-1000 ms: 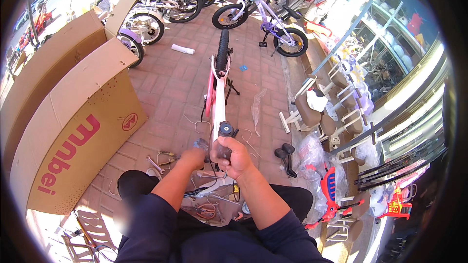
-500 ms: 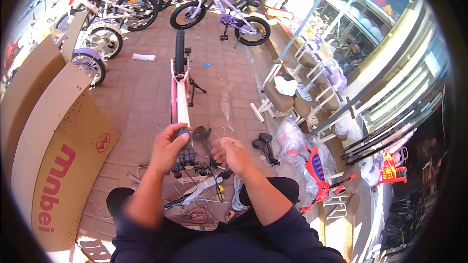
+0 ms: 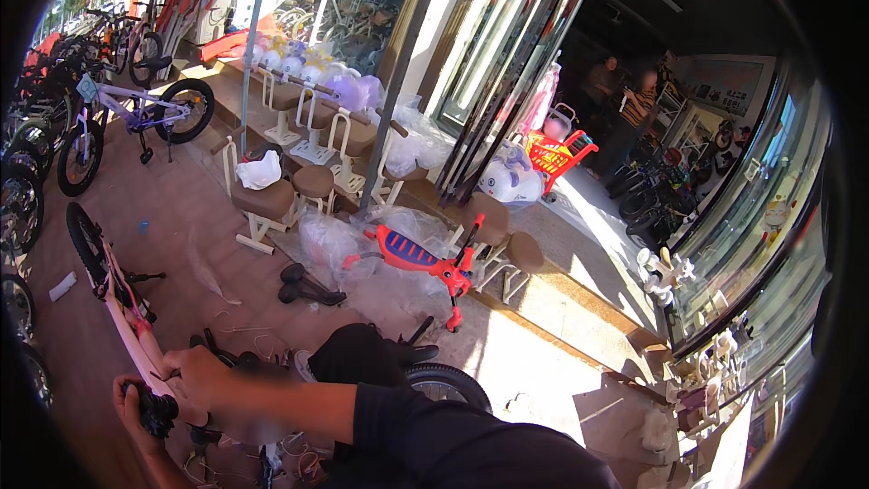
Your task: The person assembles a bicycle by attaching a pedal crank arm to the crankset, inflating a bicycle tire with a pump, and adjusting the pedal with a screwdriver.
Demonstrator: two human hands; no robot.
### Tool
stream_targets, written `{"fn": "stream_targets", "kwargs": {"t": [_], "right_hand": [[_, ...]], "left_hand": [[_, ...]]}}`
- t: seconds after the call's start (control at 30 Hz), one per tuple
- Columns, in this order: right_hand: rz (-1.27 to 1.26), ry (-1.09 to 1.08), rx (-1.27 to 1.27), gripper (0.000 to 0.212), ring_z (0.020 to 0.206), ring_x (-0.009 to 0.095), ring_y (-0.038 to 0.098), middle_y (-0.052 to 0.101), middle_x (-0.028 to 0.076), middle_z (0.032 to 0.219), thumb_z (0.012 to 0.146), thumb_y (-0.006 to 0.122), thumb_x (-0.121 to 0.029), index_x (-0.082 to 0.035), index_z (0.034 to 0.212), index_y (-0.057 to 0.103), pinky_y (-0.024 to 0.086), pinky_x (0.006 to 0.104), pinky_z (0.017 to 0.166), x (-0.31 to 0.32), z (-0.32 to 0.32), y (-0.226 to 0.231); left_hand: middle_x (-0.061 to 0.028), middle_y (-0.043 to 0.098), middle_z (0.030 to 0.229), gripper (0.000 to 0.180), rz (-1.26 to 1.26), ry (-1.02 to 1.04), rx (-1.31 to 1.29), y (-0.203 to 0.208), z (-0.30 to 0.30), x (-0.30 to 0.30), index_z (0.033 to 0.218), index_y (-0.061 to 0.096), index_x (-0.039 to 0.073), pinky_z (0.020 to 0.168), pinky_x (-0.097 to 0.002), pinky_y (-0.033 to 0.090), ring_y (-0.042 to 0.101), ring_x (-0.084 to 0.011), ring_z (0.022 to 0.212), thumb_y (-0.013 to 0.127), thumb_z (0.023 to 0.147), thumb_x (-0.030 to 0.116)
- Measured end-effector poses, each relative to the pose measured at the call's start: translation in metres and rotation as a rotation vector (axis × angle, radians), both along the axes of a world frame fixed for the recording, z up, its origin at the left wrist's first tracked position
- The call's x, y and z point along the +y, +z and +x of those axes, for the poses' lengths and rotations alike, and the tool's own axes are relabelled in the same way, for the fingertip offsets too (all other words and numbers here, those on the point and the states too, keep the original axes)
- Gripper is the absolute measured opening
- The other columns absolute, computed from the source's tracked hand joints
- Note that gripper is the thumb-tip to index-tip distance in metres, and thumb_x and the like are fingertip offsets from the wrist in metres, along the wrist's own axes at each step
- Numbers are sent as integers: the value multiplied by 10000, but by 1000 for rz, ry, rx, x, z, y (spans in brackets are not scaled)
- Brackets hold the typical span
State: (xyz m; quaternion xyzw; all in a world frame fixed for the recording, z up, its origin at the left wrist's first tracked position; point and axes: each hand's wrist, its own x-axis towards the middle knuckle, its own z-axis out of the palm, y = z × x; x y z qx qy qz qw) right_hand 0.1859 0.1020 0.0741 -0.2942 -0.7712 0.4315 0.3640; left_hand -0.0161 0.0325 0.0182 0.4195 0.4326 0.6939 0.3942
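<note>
A pale pink and white bike frame [image 3: 136, 344] lies at the lower left, its rear wheel [image 3: 83, 240] pointing away from me. Close to the frame's near end, my left hand [image 3: 132, 418] is closed around a black, knobby bike part [image 3: 157, 409] whose exact kind I cannot make out. My right hand [image 3: 197, 377] sits over that same end of the frame, just above the black part. Its fingers are curled and pressed together, and what they grip is hidden. Loose cables and small parts lie below my hands, partly covered by my forearm.
Two black pedal-like parts [image 3: 303, 285] lie beyond my knee. A red ride-on toy [image 3: 412, 252] rests on plastic wrap, before brown-seated stools [image 3: 262, 199] on a step. A tyre [image 3: 448, 385] is beside my leg. Parked bikes [image 3: 136, 113] line the far left; two people stand inside the shop.
My view has swung right toward the shop, so the bike frame now appears at the lower left. My hands have come together at its near end, the right one no longer held open and apart.
</note>
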Motion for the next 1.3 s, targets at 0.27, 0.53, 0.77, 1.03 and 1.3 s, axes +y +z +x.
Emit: {"fn": "stream_targets", "kwargs": {"t": [0.27, 0.53, 0.77, 1.03, 1.3], "right_hand": [[-62, 40, 42, 110, 828, 356, 663, 666, 174, 850, 719, 718, -15, -16, 827, 692, 515, 414, 747, 11, -26, 15], [51, -45, -25, 137, 845, 381, 684, 692, 212, 880, 851, 651, -94, -16, 964, 653, 528, 421, 756, 26, -33, 26], [27, -70, -117, 122, 673, 247, 660, 683, 142, 758, 862, 680, -123, -37, 946, 701, 503, 359, 652, 22, -39, 41], [78, 11, -27, 79, 658, 287, 675, 676, 165, 747, 863, 667, -68, -25, 929, 673, 507, 355, 614, 26, -45, 31], [202, 25, -64, 97, 747, 351, 683, 688, 175, 829, 847, 676, -59, -21, 935, 660, 531, 401, 647, 20, -46, 32]], "left_hand": [[-2, 512, 841, 252, -13, -61, 107, -12, -24, 7, 936, 551, 47, 709, -233, 381, 474, -81, 757, 568, 938, 299], [-56, 616, 923, 259, -74, 2, -59, 18, 8, 0, 1028, 594, 21, 803, -251, 453, 564, -116, 850, 561, 928, 257], [-161, 675, 945, 517, -169, 50, -27, 13, 3, -13, 1051, 631, -59, 812, -308, 533, 657, -202, 889, 458, 961, 421], [-166, 704, 959, 574, -239, 69, -67, 19, 9, -17, 1111, 639, -75, 797, -312, 555, 681, -206, 875, 447, 969, 447], [-151, 702, 954, 531, -212, 64, -80, 19, 10, -14, 1121, 637, -72, 767, -309, 555, 680, -192, 839, 453, 978, 406]]}}
